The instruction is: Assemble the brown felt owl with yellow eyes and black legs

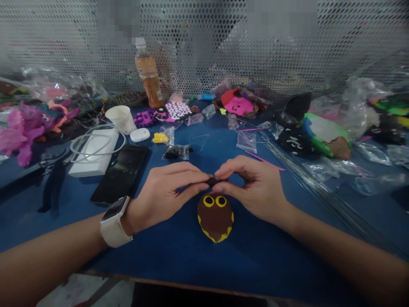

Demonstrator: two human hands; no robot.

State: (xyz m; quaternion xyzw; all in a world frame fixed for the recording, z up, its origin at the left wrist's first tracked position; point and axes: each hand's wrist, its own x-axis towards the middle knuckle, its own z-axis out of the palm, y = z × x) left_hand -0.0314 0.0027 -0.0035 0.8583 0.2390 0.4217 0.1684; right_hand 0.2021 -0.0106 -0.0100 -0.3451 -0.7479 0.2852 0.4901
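Observation:
Between the fingertips of both hands is a small piece of dark clay. My left hand, with a watch on its wrist, pinches the piece from the left. From the other side, my right hand pinches it with thumb and index finger. Just below the fingers a brown oval clay figure lies on the blue table; it has yellow-ringed black eyes and a yellow scalloped edge. A small bag of black clay and a yellow lump lie beyond my left hand.
To the left are a black phone, a white box with a cable, pliers and a paper cup. A drink bottle stands behind. Thin wires and a pink stick lie right, near colourful clay figures.

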